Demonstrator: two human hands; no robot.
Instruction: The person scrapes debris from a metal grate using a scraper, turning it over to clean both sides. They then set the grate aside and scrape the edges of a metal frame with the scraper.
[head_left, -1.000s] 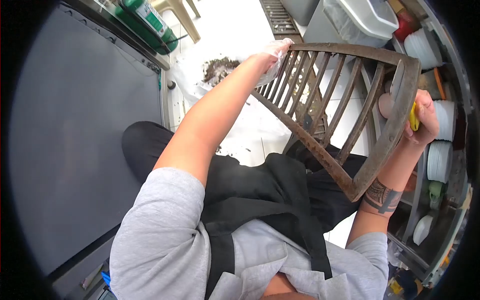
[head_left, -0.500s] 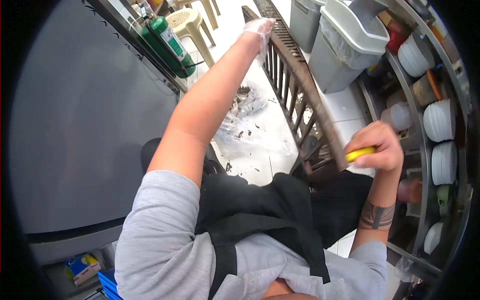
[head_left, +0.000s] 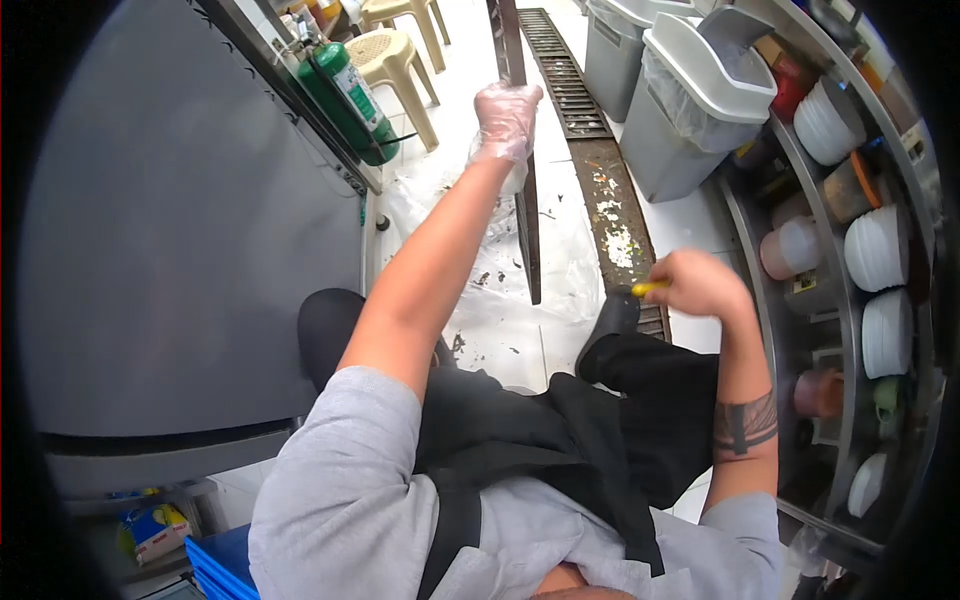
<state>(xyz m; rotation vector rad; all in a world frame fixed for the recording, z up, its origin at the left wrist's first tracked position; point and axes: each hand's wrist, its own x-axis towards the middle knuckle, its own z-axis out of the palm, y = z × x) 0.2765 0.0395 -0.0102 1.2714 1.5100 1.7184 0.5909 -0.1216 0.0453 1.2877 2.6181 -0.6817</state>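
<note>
My left hand (head_left: 507,120), in a clear plastic glove, is closed around a dark slatted drain grate (head_left: 529,245). The grate is seen nearly edge-on, above a clear plastic sheet (head_left: 570,265) with dark bits of debris on the floor. My right hand (head_left: 700,283) is closed on a yellow-handled tool (head_left: 650,288); its working end is not clear. That hand is over the right side of the uncovered floor drain channel (head_left: 617,215), where white and coloured scraps lie.
Another grate (head_left: 565,85) covers the drain's far part. Grey bins (head_left: 668,155) and a shelf with stacked white bowls (head_left: 885,335) stand to the right. On the left are a large grey panel (head_left: 190,240), a green cylinder (head_left: 350,105) and beige stools (head_left: 395,65).
My left hand has swung the grate left and turned it edge-on, uncovering the view of the drain channel. My right hand has moved left, away from the grate, still gripping the yellow-handled tool.
</note>
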